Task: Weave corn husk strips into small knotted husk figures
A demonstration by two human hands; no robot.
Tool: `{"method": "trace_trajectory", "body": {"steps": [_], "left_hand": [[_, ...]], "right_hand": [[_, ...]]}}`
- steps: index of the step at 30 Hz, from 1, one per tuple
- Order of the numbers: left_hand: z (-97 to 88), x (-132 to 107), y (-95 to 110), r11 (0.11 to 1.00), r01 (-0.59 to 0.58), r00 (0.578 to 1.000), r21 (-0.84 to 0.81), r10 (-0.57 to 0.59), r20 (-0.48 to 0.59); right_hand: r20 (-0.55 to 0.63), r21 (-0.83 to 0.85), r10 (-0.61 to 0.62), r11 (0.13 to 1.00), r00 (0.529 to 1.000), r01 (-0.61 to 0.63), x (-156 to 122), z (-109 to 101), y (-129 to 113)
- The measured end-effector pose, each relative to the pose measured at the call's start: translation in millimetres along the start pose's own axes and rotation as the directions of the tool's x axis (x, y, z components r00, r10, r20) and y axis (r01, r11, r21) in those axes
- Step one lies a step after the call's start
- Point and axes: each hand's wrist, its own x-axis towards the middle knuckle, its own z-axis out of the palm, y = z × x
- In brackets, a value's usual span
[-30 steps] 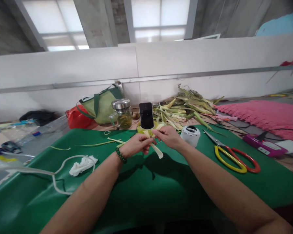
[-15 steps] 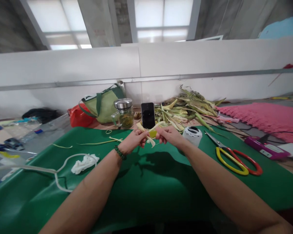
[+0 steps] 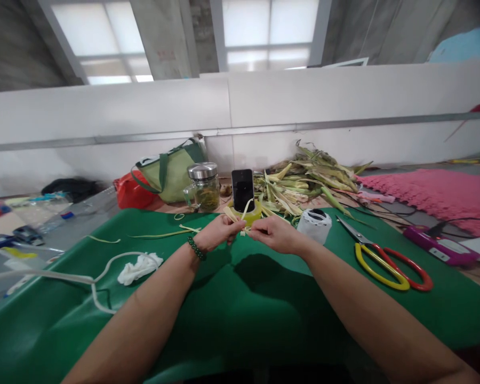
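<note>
Pale strips of corn husk stick up from the closed fingers of my left hand, which wears a green bead bracelet on its wrist. My right hand pinches at the same husk from the other side, its fingertips close to the left ones. One narrow strip rises between the hands in front of a yellow tape roll. A black phone stands upright at that roll. The exact grip of the fingertips is partly hidden.
Big scissors with yellow and red handles lie at right, near a white roll. Behind are a husk pile and a glass jar. White tissue and a pale cord lie left on the green mat.
My right hand has turned and its fingers now come in closer to the left hand. The strip that stretched to the right hand now stands up between the hands.
</note>
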Motion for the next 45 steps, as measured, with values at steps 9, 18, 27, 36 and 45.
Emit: {"method": "trace_trajectory", "body": {"steps": [9,18,27,36,45], "left_hand": [[1.9,0,-2,0.999,0.005,0.988,0.048,-0.013,0.153],[-12.6,2,2,0.843,-0.1,0.957,-0.528,-0.064,-0.284],[13.5,0,2,0.881,-0.228,0.972,-0.416,0.177,-0.158],[15.3,2,-1,0.967,-0.253,0.944,-0.028,0.24,-0.227],[8.9,4,-10,0.962,-0.272,0.944,0.03,0.273,-0.186]], "right_hand": [[-0.293,-0.238,-0.164,0.967,0.942,0.095,0,-2,-5],[-0.273,0.151,0.083,0.988,0.958,-0.042,3,2,13],[-0.276,0.465,0.203,0.884,0.939,-0.055,10,4,13],[-0.325,0.128,0.146,0.986,0.934,-0.11,2,2,-6],[-0.419,-0.058,0.032,0.996,0.907,-0.063,-2,-2,-2]]}}
